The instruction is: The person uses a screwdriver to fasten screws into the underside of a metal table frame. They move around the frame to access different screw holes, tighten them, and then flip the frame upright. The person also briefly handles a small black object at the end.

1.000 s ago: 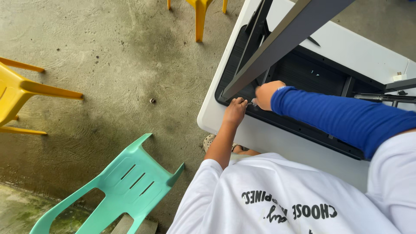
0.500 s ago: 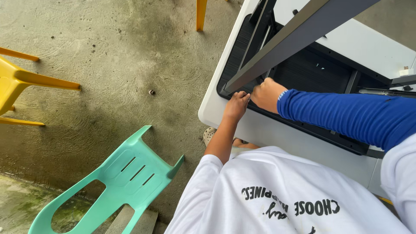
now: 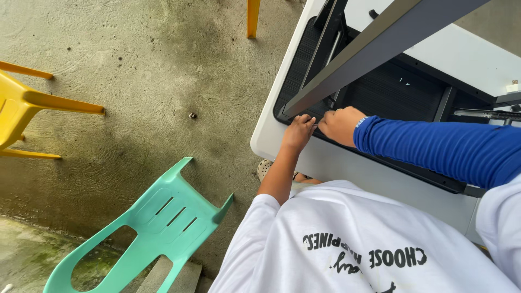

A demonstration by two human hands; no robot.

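Looking straight down, the white T-shirt (image 3: pixel 353 239) with dark lettering is filling the near edge of the view. From its left side the bare left arm is stretching forward, elbow slightly bent, and the left hand (image 3: pixel 297 133) is landing on the lip of the upturned folding table (image 3: pixel 380 179). Its fingers are lying together and bending at the knuckles, tips on the black rim; whether they are actually gripping cannot be told. From the right, the arm in the blue sleeve (image 3: pixel 439 146) is reaching across almost level, wrist straight, and the right hand (image 3: pixel 341 125) is sitting just beside the left one, nearly touching it. It is curling into a fist, fingers folded in tight, with the thumb side pointing at the left fingertips; anything pinched inside is too small to make out.

Both hands are meeting at the foot of the grey metal leg (image 3: pixel 380 46), which is slanting away over the table's black underside (image 3: pixel 396 89). Off to the left a green plastic chair (image 3: pixel 163 228) is lying tipped on the concrete floor (image 3: pixel 163 70), and a yellow chair (image 3: pixel 21 108) is poking in farther out.
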